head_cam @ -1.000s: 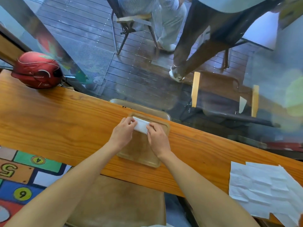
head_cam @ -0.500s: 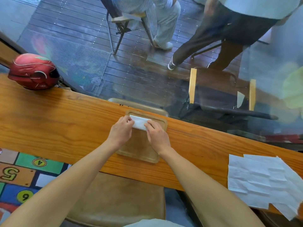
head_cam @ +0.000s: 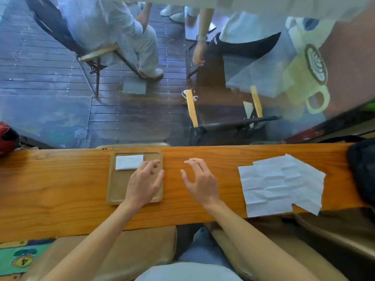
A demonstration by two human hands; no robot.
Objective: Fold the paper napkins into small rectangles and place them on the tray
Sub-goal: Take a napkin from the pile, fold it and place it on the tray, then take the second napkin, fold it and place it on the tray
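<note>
A small wooden tray (head_cam: pixel 118 189) lies on the long wooden counter (head_cam: pixel 60 185). One folded white napkin (head_cam: pixel 129 162), a small rectangle, rests flat in the tray's far left corner. My left hand (head_cam: pixel 145 182) hovers over the tray's right half with relaxed fingers, just right of the folded napkin and holding nothing. My right hand (head_cam: pixel 199 182) is over bare counter to the right of the tray, fingers spread and empty. A loose pile of unfolded white napkins (head_cam: pixel 280 184) lies further right, overlapping each other and reaching the counter's near edge.
A red helmet (head_cam: pixel 7 137) sits at the counter's far left end and a dark bag (head_cam: pixel 363 169) at the far right. Glass runs along the counter's far edge, with seated people and chairs behind it. Brown cushioned stools stand under the near edge.
Both hands have let go of the folded napkin, which now lies alone in the tray. They have drawn back and to the right; the view has swung right as well.
</note>
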